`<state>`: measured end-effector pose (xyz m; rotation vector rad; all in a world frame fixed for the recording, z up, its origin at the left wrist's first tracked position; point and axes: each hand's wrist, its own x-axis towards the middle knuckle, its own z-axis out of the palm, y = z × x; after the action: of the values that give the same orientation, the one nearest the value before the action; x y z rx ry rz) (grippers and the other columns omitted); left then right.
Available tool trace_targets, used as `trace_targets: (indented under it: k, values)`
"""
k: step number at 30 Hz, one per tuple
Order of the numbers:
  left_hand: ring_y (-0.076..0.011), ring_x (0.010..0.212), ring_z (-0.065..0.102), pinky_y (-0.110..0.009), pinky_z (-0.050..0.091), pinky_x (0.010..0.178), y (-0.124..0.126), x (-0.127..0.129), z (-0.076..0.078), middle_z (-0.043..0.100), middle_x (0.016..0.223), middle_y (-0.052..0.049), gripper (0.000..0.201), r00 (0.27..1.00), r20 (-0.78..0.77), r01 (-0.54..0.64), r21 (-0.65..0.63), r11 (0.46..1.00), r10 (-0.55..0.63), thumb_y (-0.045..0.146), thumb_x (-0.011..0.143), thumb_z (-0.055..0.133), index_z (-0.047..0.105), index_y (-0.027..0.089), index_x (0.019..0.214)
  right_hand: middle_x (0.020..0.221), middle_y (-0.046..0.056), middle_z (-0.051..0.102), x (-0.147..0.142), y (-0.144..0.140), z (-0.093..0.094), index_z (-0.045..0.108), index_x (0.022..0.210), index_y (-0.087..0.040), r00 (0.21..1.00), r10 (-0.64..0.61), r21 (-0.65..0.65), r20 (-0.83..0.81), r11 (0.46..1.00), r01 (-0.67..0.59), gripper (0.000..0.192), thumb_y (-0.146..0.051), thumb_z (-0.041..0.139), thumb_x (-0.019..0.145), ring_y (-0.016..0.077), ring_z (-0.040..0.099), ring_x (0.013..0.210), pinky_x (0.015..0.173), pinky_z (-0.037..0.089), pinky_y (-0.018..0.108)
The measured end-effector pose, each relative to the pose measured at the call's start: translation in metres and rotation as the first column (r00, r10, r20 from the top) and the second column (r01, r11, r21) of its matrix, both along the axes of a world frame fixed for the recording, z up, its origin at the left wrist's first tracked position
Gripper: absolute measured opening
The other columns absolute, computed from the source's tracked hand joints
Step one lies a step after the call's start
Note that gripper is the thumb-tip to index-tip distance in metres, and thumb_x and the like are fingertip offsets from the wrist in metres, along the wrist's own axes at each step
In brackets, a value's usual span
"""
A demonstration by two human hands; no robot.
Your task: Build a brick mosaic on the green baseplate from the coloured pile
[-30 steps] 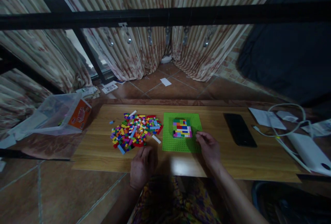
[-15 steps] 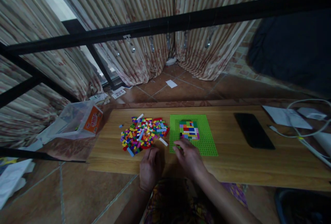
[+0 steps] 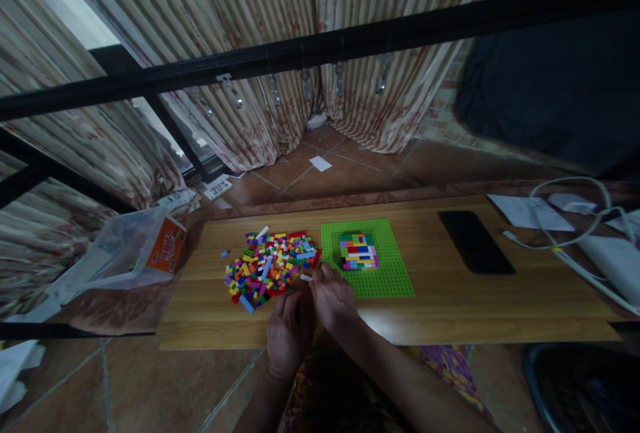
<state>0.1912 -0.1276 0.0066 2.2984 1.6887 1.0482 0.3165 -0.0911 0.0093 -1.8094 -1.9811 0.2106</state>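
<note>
My right hand (image 3: 334, 299) is bent at the left edge of the green baseplate (image 3: 395, 273). Its fingertips close on the right end of a long white building brick (image 3: 305, 277), covering part of it. Closed with the fingers curled, my left hand (image 3: 290, 333) rests at the front of the pile of mixed bricks (image 3: 270, 266). Whatever it may hold is hidden. On the baseplate sits a flat block of multicoloured bricks (image 3: 359, 251), built in rows.
A clear plastic box (image 3: 135, 246) with an orange label stands left of the wooden board (image 3: 430, 319). A black phone-like slab (image 3: 475, 243), white papers (image 3: 530, 213) and a white cable (image 3: 540, 256) lie to the right. A dark metal bar (image 3: 280, 56) crosses beyond the board.
My right hand has moved left from the baseplate's front to the white brick. The left hand stays by the pile. The view has shifted slightly.
</note>
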Motion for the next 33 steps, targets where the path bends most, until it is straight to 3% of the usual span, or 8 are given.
trace_targets:
  k: [4, 11, 15, 21, 28, 31, 33]
  values:
    - [-0.0169, 0.076, 0.064, -0.026, 0.052, 0.065, 0.0, 0.0, 0.001, 0.065, 0.086, -0.006, 0.014, 1.0, 0.003, 0.0, 0.009, 1.0, 0.0, 0.016, 0.091, 0.048, 0.059, 0.019, 0.097, 0.087, 0.01, 0.064, 0.003, -0.004, 0.001, 0.059, 0.087, -0.021, 0.995, 0.03, -0.019, -0.099, 0.999, -0.032, 0.011, -0.014, 0.052, 0.092, 0.0262, 0.062, 0.078, 0.063, 0.049, 0.037]
    - [-0.017, 0.076, 0.064, -0.027, 0.052, 0.066, 0.0, -0.001, 0.0, 0.065, 0.087, -0.006, 0.013, 1.0, 0.015, 0.004, -0.027, 1.0, -0.004, 0.017, 0.092, 0.047, 0.06, 0.019, 0.095, 0.083, 0.004, 0.065, 0.021, -0.026, 0.01, 0.054, 0.087, -0.022, 0.953, 0.079, 0.0, -0.293, 0.997, -0.082, 0.012, -0.019, 0.046, 0.095, 0.0194, 0.063, 0.077, 0.067, 0.047, 0.029]
    - [-0.0174, 0.079, 0.065, -0.027, 0.053, 0.069, -0.001, 0.0, -0.001, 0.066, 0.089, -0.007, 0.015, 1.0, -0.001, -0.014, -0.018, 1.0, 0.014, 0.016, 0.092, 0.047, 0.061, 0.019, 0.096, 0.086, 0.003, 0.066, 0.04, -0.041, 0.017, 0.058, 0.09, -0.023, 0.909, 0.002, -0.043, -0.416, 0.999, -0.021, 0.012, -0.021, 0.047, 0.095, 0.0189, 0.064, 0.078, 0.07, 0.047, 0.03]
    - [-0.0184, 0.087, 0.066, -0.029, 0.056, 0.075, -0.001, 0.0, 0.002, 0.065, 0.095, -0.008, 0.014, 0.999, 0.045, -0.004, -0.013, 1.0, 0.005, 0.017, 0.091, 0.05, 0.061, 0.019, 0.1, 0.101, 0.008, 0.068, 0.093, -0.069, 0.018, 0.063, 0.111, -0.022, 0.85, -0.138, -0.07, -0.508, 0.99, 0.119, 0.025, -0.032, 0.046, 0.095, 0.0219, 0.066, 0.088, 0.078, 0.05, 0.033]
    - [-0.0201, 0.099, 0.065, -0.033, 0.057, 0.083, -0.006, 0.003, 0.005, 0.064, 0.108, -0.01, 0.016, 0.998, 0.053, 0.025, -0.004, 1.0, -0.024, 0.021, 0.091, 0.052, 0.062, 0.019, 0.104, 0.099, 0.009, 0.068, 0.136, -0.082, 0.006, 0.066, 0.104, -0.02, 0.817, -0.281, -0.1, -0.504, 0.958, 0.268, 0.031, -0.042, 0.047, 0.094, 0.0236, 0.067, 0.091, 0.08, 0.051, 0.036]
    - [-0.0201, 0.1, 0.064, -0.033, 0.056, 0.084, -0.009, 0.02, 0.021, 0.064, 0.107, -0.009, 0.016, 0.989, 0.139, 0.053, -0.078, 0.995, -0.042, 0.022, 0.09, 0.053, 0.064, 0.019, 0.102, 0.097, 0.009, 0.068, 0.139, -0.081, 0.002, 0.066, 0.103, -0.019, 0.82, -0.287, -0.092, -0.495, 0.956, 0.28, 0.032, -0.043, 0.046, 0.093, 0.0234, 0.067, 0.088, 0.078, 0.051, 0.035]
    - [-0.018, 0.091, 0.064, -0.031, 0.056, 0.078, -0.012, 0.036, 0.046, 0.065, 0.101, -0.007, 0.016, 0.956, 0.285, 0.118, -0.18, 0.976, -0.063, 0.023, 0.089, 0.055, 0.064, 0.02, 0.102, 0.096, 0.009, 0.068, 0.139, -0.08, 0.0, 0.065, 0.102, -0.019, 0.817, -0.294, -0.067, -0.496, 0.951, 0.302, 0.033, -0.044, 0.047, 0.093, 0.0232, 0.066, 0.086, 0.077, 0.051, 0.035]
